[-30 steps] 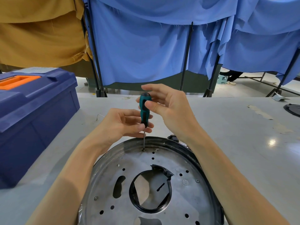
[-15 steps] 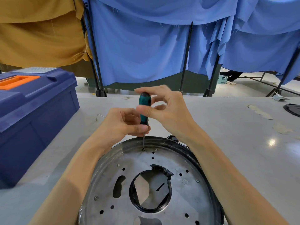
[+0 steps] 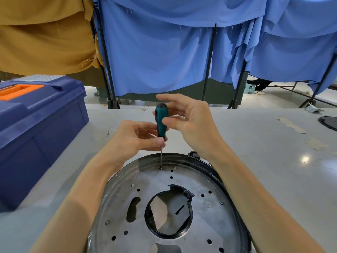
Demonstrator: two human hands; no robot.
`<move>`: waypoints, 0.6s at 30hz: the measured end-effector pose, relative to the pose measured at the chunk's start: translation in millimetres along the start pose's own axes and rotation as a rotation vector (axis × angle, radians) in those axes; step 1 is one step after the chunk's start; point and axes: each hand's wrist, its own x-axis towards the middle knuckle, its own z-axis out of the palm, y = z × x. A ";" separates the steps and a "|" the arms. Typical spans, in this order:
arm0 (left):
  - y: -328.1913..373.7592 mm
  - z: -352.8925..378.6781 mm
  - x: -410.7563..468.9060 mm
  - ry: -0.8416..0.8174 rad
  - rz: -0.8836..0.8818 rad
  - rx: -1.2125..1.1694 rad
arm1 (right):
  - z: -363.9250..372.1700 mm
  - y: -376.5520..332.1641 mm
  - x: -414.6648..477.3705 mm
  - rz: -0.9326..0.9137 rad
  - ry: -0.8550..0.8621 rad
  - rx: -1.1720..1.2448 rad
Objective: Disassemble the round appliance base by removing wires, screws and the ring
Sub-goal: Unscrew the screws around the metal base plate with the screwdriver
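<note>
Screwdriver w/ teal handle (image 3: 161,119) upright on small screw (image 3: 160,168) at round grey metal base's (image 3: 164,207) top edge, mid-frame. Fingers of right hand (image 3: 189,123), left hand (image 3: 135,137) pinch it. Keep vertical, press down; tip seating unclear.

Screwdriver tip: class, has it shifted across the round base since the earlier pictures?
No. The screwdriver tip stays on the same screw by the far rim of the round base, left of the same two small holes.

teal-and-black screwdriver (image 3: 160,119), navy toolbox (image 3: 39,128) with orange handle (image 3: 20,91), grey base (image 3: 164,207)
</note>
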 end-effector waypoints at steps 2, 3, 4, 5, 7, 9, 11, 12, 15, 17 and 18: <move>-0.3 -1.7 -1.5 -0.041 -0.005 -0.009 | 0.1 0.6 -0.1 0.008 -0.010 0.012; -0.7 -1.3 -1.6 -0.033 -0.002 -0.011 | 0.6 0.3 -0.4 0.008 -0.018 0.000; -0.9 0.0 -1.2 -0.012 0.003 -0.008 | 1.2 -0.5 -0.9 0.005 -0.026 -0.019; -1.0 1.7 -0.5 0.017 0.011 0.002 | 1.9 -1.3 -1.3 0.001 -0.030 -0.040; -0.6 3.9 0.7 0.054 0.018 0.020 | 2.1 -1.8 -1.5 -0.008 -0.025 -0.057; 0.0 2.4 0.3 0.032 0.016 0.015 | 0.9 -0.5 -0.8 -0.003 -0.016 -0.028; 0.3 -0.2 -1.0 -0.010 0.016 0.002 | -0.1 0.6 -0.4 0.015 -0.018 0.009; 0.1 -0.5 -1.1 -0.012 0.016 -0.003 | -0.1 0.6 -0.4 0.021 -0.023 0.015; -1.6 3.1 1.4 0.048 0.035 0.017 | 1.8 -0.2 -1.1 0.016 -0.015 -0.046; -1.4 4.0 2.5 0.066 0.027 0.036 | 1.9 -0.7 -1.1 0.008 0.000 -0.059; -1.1 3.0 2.1 0.050 0.018 0.034 | 1.4 -0.4 -0.7 0.008 0.005 -0.042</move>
